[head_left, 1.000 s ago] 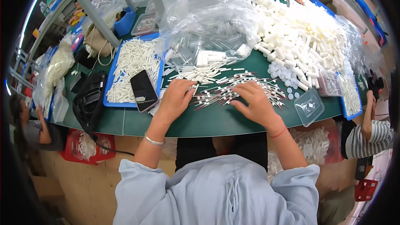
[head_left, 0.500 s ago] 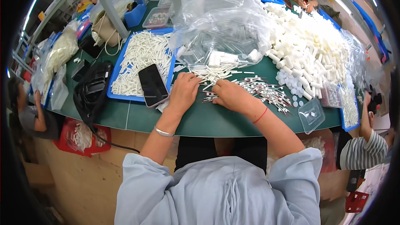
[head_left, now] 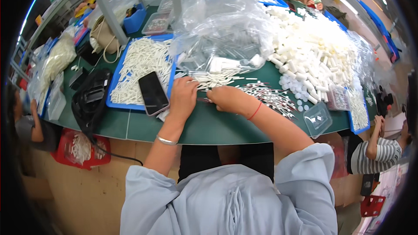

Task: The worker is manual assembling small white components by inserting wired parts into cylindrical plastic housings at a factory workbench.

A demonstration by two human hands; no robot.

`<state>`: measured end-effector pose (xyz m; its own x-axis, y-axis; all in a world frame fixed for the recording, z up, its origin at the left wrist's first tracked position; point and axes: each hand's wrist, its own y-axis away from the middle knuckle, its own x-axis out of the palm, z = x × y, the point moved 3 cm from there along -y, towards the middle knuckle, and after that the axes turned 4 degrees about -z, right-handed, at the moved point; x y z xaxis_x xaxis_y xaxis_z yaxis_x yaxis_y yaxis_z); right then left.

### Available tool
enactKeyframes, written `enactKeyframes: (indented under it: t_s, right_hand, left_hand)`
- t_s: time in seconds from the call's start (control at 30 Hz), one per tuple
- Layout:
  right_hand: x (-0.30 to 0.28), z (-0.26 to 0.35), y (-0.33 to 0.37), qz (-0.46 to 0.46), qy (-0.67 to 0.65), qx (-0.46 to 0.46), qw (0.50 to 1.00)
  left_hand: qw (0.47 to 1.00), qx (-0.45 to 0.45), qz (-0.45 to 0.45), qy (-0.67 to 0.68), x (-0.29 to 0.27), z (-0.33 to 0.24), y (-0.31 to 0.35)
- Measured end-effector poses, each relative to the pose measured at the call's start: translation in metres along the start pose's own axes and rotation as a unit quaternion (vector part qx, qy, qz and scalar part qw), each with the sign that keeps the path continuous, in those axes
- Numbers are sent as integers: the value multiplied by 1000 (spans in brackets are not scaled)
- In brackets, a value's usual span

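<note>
My left hand [head_left: 183,98] is closed at the left end of a loose heap of short white sticks [head_left: 222,78], its fingertips pinched together. What they hold is too small to make out. Close by on the right, my right hand [head_left: 233,100] is also closed, fingers bent toward the left one. A thin reddish piece [head_left: 206,100] shows at its fingertips. Beside this hand spreads a pile of thin red pieces with white parts [head_left: 270,99]. A dark phone [head_left: 153,92] leans on the blue tray [head_left: 126,105] of white sticks, left of my left hand.
Behind the heap stands a large clear plastic bag [head_left: 222,30]. White foam-like cylinders [head_left: 313,48] pile up at the right, with translucent discs [head_left: 294,85] before them. A clear lid [head_left: 318,119] lies at the table edge. A black bag [head_left: 90,98] sits left. Co-workers sit around.
My right hand has moved left and nearer to my left hand, its fingers drawn closer together. The whole view has shifted slightly. My left hand stays beside the white sticks.
</note>
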<state>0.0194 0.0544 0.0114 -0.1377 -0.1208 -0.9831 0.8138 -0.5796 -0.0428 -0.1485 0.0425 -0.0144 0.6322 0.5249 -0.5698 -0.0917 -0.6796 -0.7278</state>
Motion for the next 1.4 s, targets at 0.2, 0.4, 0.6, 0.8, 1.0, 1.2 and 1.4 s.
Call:
enactKeyframes:
  t_s: [0.2, 0.4, 0.6, 0.8, 1.0, 1.2, 1.4]
  right_hand:
    - [-49, -14, 44, -250, -331, 208, 886]
    - [-16, -76, 148, -476, -540, 289, 631]
    - [-2, -95, 201, -497, -384, 393, 672]
    - [-21, -81, 243, -578, -64, 497, 645]
    - [-48, -9, 156, -304, -39, 143, 941]
    - [-30, -5, 89, -103, 51, -2, 993]
    - [-16, -19, 58, -30, 64, -20, 997]
  left_hand:
    - [1000, 16, 25, 5, -8, -11, 0]
    - [998, 40, 56, -6, 2, -19, -3]
    - [995, 70, 62, -19, 3, -24, -4]
    - [994, 94, 50, -27, 3, -29, -2]
    - [994, 88, 57, -31, 8, -25, 1]
    - [996, 72, 50, -15, 8, -26, 1]
    - [996, 67, 53, -17, 9, -24, 3]
